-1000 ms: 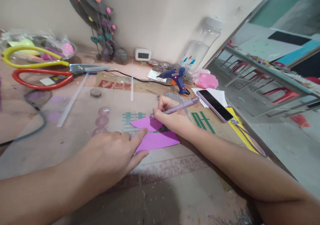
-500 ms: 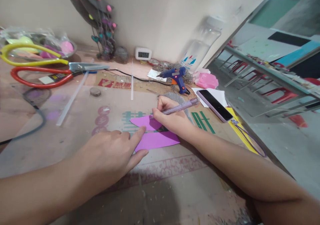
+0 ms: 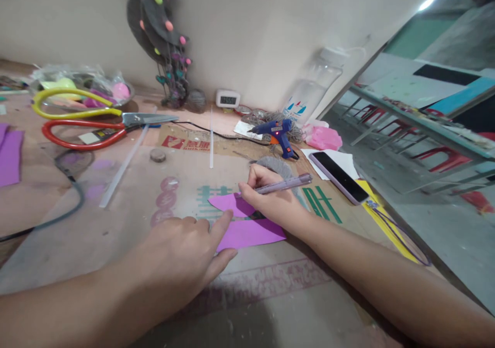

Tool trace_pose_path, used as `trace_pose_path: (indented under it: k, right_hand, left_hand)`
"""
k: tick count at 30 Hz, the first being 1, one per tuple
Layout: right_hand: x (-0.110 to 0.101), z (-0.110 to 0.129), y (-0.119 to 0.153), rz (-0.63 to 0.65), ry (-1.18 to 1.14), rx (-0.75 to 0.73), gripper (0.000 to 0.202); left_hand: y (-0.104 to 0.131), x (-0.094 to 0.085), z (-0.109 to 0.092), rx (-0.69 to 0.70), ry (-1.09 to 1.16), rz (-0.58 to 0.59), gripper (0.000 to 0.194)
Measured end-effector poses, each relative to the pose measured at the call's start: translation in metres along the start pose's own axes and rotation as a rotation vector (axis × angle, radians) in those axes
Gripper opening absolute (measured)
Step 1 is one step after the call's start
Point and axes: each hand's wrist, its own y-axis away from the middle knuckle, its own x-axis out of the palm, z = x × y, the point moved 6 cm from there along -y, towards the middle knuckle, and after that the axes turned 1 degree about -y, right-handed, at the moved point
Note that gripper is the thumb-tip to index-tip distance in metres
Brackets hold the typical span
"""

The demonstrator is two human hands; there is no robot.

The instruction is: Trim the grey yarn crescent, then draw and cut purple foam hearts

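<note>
My right hand (image 3: 270, 189) is closed around a pale purple pen (image 3: 284, 184), its tip end over the upper purple piece (image 3: 226, 202). That piece is leaf-shaped with a pointed left end. The index finger of my left hand (image 3: 193, 250) reaches out and presses on its lower edge, with the thumb spread apart. A second purple piece (image 3: 251, 234) lies just below, close to both hands. Between the two pieces shows a dark patch, partly hidden by my right hand. Both pieces rest on the printed cardboard sheet (image 3: 131, 255).
Large scissors (image 3: 124, 123) with yellow and red handles lie at the left, beside a clear glue stick (image 3: 126, 165). A blue glue gun (image 3: 276, 131), a bottle (image 3: 311, 87) and a phone (image 3: 340, 178) are at the right. More purple pieces (image 3: 10, 157) lie at the left edge.
The camera view has shifted, so everything appears lower and further right, and purple pieces now show at the left edge. Both hands keep nearly the same pose on the sheet.
</note>
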Motion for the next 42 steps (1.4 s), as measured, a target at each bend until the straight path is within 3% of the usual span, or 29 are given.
trace_pose_path:
  k: [6,19,26,30,42]
  right_hand:
    - [0.006,-0.004,0.002,0.084,-0.068,0.080,0.026]
    - [0.001,-0.002,0.003,0.108,-0.038,0.072,0.025]
    - [-0.008,-0.008,0.003,-0.037,-0.111,0.119,0.023]
    - [-0.006,-0.006,0.002,-0.009,-0.085,0.068,0.025]
    - [0.000,-0.009,0.002,0.047,-0.078,0.100,0.027]
  left_hand:
    - [-0.002,-0.001,0.001,-0.025,0.012,0.056,0.052]
    - [-0.002,0.001,0.002,-0.024,0.059,0.094,0.056]
    - [-0.003,-0.001,0.002,-0.032,0.094,0.144,0.055]
    - [-0.003,-0.001,0.003,-0.033,0.108,0.164,0.055]
    - [-0.006,-0.005,0.002,-0.039,0.107,0.195,0.054]
